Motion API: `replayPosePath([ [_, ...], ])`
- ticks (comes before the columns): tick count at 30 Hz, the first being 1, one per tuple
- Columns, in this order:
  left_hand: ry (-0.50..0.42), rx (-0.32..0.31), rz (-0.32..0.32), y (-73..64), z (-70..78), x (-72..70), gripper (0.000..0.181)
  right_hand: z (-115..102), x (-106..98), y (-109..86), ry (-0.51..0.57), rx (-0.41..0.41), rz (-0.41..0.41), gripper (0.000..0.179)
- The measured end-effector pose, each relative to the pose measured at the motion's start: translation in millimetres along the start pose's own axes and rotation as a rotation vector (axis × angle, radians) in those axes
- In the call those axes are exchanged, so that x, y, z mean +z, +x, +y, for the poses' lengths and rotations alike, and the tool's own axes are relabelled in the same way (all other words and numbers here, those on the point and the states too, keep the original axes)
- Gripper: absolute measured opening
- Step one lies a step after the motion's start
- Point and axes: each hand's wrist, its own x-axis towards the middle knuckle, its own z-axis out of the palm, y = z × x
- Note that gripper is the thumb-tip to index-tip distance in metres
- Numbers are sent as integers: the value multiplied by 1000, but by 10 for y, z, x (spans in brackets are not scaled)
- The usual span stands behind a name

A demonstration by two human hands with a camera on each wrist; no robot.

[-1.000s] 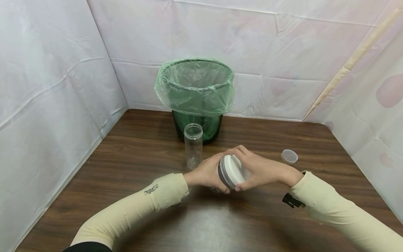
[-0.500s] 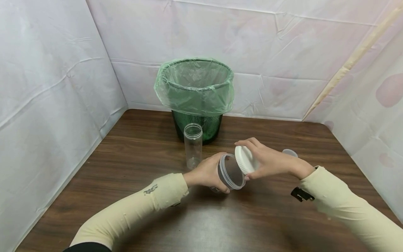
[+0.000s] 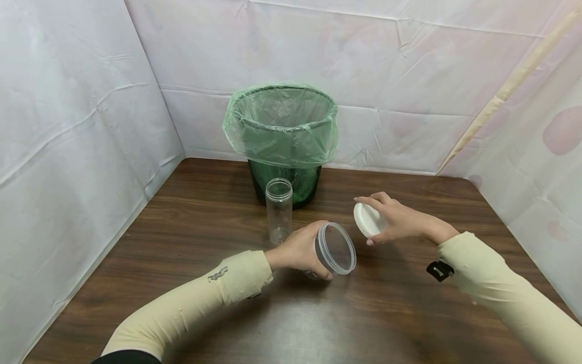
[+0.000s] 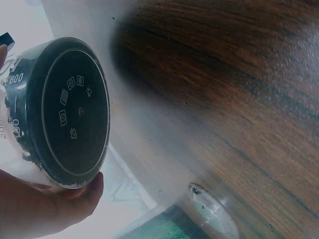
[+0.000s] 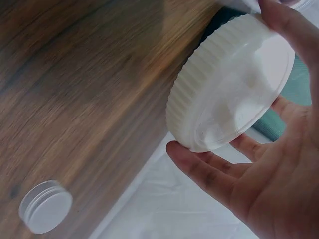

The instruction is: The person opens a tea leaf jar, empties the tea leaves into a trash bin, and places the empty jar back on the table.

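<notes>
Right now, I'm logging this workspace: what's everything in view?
table: 1, brown, beneath
jar: 1, clear, dark base, tilted in left grip
large lid: 1, white, in right grip
bin: 1, dark, back of table
liner: 1, green, over bin
canister: 1, clear, upright before bin
small lid: 1, translucent, on table (right wrist view)
backdrop: 3 sides, whitish, around table
left grip: 1, bare, round jar
right grip: 1, bare, pinching large lid
sleeves: 2, cream, one each side
strap: 1, black, at right sleeve
</notes>
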Motion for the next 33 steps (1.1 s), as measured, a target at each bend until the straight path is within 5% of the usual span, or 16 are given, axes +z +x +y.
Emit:
replayPosePath([
  [18,18,-4,2,0,-16,-7,98,448,41,170,3,169,-165,100],
  [33,10,-5,-12,6,-31,8,99,783,195,235,55,186,-221,102],
])
